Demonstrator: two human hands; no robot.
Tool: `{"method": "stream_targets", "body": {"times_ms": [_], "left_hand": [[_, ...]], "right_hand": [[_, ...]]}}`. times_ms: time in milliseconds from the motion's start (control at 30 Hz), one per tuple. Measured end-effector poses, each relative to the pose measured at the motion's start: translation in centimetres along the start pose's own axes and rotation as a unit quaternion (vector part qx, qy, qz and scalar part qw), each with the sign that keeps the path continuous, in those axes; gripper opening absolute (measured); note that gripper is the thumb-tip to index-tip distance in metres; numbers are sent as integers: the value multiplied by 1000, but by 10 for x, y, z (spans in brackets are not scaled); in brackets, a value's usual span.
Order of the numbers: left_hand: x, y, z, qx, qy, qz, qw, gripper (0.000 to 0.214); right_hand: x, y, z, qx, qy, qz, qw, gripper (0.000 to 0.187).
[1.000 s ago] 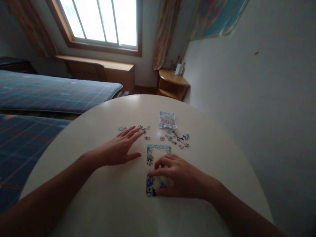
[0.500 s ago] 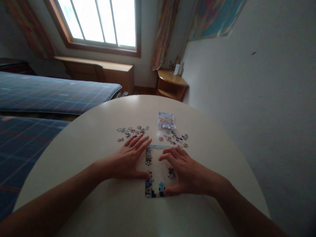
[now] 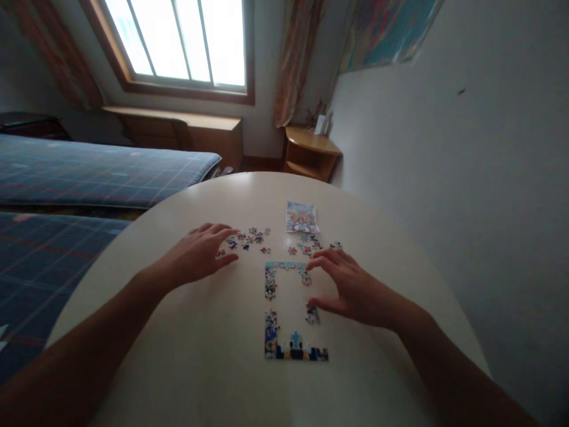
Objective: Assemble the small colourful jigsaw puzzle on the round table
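Note:
A partly joined jigsaw border (image 3: 271, 332) lies flat on the table, with gaps in its left and right sides. My left hand (image 3: 195, 255) is over the near left part of a pile of loose jigsaw pieces (image 3: 255, 235), its fingers and thumb apart and nothing visible between them. On the right, my right hand (image 3: 351, 290) has thumb and fingers spread. Its thumb tip is at a small cluster of joined pieces (image 3: 313, 315), while the index fingertip reaches the border's top right corner. More loose pieces (image 3: 306, 246) lie beyond this hand, which partly covers them.
A small printed picture sheet (image 3: 301, 217) rests behind the pieces on the round white table (image 3: 213, 356). Beds with plaid covers (image 3: 111, 172) stand to the left. A wall (image 3: 422, 178) is close on the right, and a wooden corner shelf (image 3: 311, 142) stands beyond the table.
My left hand has moved left and away from the border to the left pile. My right hand has shifted slightly right and up from the lower border, uncovering its bottom right corner.

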State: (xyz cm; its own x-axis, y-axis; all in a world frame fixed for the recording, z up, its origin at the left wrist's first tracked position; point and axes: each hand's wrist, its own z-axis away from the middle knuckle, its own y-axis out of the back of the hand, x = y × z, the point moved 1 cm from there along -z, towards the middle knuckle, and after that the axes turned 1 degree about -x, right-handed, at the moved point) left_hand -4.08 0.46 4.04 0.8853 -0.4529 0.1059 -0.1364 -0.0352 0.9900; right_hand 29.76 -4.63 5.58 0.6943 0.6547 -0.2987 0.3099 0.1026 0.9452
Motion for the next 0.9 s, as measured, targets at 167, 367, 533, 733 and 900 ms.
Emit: {"method": "stream_targets", "body": {"times_ms": [167, 367, 533, 733, 900], "left_hand": [[-19, 4, -1, -36, 101, 10, 994, 43], [-24, 7, -1, -79, 182, 24, 980, 29], [-27, 8, -2, -82, 177, 45, 980, 25], [-30, 8, 1, -79, 202, 44, 975, 25], [-21, 7, 0, -87, 185, 77, 976, 28]], "right_hand": [[29, -1, -6, 63, -47, 12, 997, 29], [58, -11, -8, 58, -81, 3, 995, 32], [69, -17, -11, 53, -78, -7, 996, 30], [70, -17, -13, 65, -83, -13, 994, 29], [69, -17, -14, 61, -90, -15, 994, 30]]}}
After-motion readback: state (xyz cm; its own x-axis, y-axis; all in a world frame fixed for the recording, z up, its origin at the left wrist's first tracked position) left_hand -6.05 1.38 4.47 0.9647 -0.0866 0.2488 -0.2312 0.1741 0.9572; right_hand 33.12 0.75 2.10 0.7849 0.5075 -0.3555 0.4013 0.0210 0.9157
